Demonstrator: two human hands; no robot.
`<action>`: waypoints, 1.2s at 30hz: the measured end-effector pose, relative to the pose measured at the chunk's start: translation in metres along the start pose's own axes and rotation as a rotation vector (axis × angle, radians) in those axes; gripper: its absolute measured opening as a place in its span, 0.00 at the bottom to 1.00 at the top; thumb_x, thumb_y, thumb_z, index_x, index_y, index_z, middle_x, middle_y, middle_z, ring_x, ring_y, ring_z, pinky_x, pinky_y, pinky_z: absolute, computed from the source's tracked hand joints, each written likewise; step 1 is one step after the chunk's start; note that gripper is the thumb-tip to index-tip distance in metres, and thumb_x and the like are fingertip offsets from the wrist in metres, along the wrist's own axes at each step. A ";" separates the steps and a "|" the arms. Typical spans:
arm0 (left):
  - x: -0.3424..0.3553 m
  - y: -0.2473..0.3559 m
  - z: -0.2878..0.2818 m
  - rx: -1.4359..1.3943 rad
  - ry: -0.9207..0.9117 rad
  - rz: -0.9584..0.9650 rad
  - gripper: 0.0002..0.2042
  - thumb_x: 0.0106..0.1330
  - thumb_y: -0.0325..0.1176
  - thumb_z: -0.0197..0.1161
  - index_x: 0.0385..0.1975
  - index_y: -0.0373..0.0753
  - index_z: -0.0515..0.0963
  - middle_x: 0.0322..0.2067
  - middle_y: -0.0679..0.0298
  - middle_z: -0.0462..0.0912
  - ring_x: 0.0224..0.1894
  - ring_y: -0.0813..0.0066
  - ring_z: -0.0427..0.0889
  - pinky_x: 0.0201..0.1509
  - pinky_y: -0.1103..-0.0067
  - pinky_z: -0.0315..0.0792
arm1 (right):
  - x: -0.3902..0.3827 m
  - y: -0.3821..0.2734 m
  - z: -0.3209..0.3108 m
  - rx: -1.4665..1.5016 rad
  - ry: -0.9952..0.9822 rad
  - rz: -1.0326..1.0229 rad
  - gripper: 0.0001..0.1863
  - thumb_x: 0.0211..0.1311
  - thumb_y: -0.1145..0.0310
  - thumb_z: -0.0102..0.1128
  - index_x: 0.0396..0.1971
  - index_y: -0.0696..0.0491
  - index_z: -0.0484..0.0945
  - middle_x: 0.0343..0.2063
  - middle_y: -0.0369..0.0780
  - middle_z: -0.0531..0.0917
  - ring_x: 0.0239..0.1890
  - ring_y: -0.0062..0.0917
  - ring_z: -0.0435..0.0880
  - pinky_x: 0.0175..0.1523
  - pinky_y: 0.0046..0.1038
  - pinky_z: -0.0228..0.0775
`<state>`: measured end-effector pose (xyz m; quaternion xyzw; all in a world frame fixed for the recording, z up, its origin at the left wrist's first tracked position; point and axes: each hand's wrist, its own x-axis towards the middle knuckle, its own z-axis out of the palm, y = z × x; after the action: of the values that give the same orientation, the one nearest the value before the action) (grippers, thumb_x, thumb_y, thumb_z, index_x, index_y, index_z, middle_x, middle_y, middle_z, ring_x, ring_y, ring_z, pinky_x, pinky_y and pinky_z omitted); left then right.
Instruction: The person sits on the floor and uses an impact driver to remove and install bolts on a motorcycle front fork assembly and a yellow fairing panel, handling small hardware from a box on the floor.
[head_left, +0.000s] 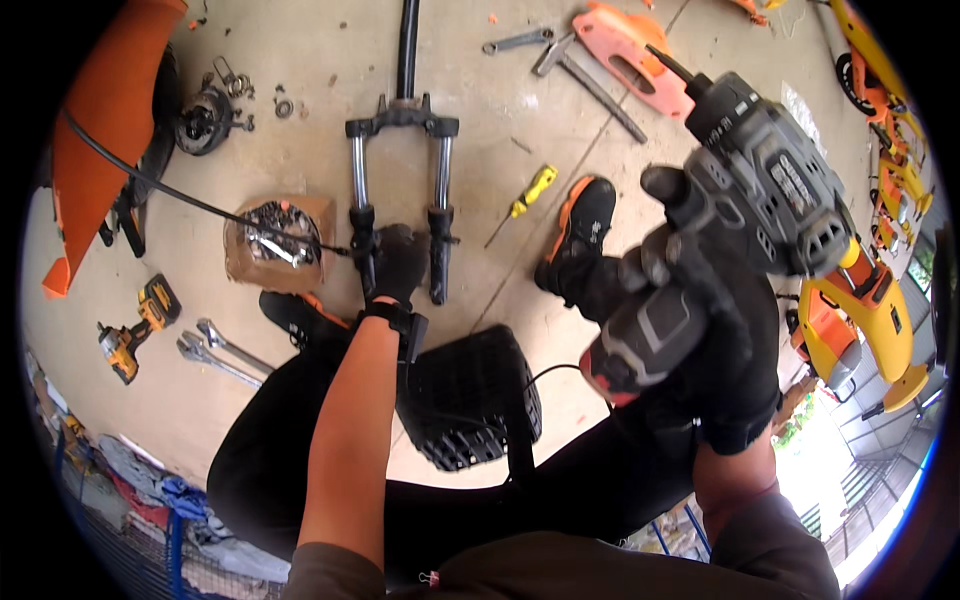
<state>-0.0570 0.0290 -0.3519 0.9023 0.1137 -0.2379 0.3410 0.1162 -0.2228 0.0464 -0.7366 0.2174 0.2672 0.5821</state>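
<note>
A front suspension fork [400, 115] with a long black steerer tube lies on the floor, its two legs pointing toward me. My left hand [402, 262], in a black glove, is closed round the lower part of the fork's left leg; some of its fingers are hidden. A thin black cable [185, 178] runs from the left to that leg. Raised at the right, my gloved right hand [712, 290] grips a grey and black cordless drill [780, 185]. The drill's long dark bit points up and left, away from the fork.
A cardboard box [240, 262] of metal parts stands left of the fork. Around it lie a yellow cordless driver [140, 328], wrenches [222, 352], a yellow screwdriver [533, 192] and a hammer [595, 88]. A black ribbed panel [470, 395] sits between my legs. Orange-yellow frames [850, 320] line the right.
</note>
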 end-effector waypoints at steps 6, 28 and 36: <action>0.008 0.033 0.007 0.375 0.027 0.324 0.11 0.65 0.39 0.57 0.40 0.39 0.76 0.37 0.53 0.80 0.40 0.53 0.80 0.42 0.62 0.72 | -0.037 0.007 0.000 -0.021 0.024 0.073 0.31 0.55 0.71 0.59 0.59 0.66 0.63 0.34 0.44 0.78 0.36 0.29 0.79 0.45 0.31 0.73; 0.000 0.087 0.056 0.265 0.073 0.052 0.20 0.64 0.50 0.54 0.44 0.38 0.74 0.34 0.49 0.79 0.39 0.50 0.82 0.42 0.58 0.76 | -0.111 0.040 0.001 0.402 -0.257 -0.163 0.17 0.62 0.72 0.62 0.50 0.58 0.74 0.37 0.36 0.81 0.39 0.15 0.77 0.43 0.22 0.72; -0.007 0.070 0.078 0.232 0.193 0.337 0.29 0.62 0.45 0.56 0.61 0.37 0.65 0.37 0.49 0.80 0.35 0.51 0.83 0.39 0.60 0.77 | -0.117 0.036 0.013 0.383 -0.232 -0.174 0.18 0.61 0.72 0.63 0.51 0.58 0.74 0.37 0.37 0.82 0.40 0.16 0.78 0.45 0.23 0.73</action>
<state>-0.0649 -0.0754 -0.3608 0.9603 -0.0346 -0.1015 0.2574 0.0025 -0.2173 0.0932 -0.5930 0.1314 0.2529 0.7531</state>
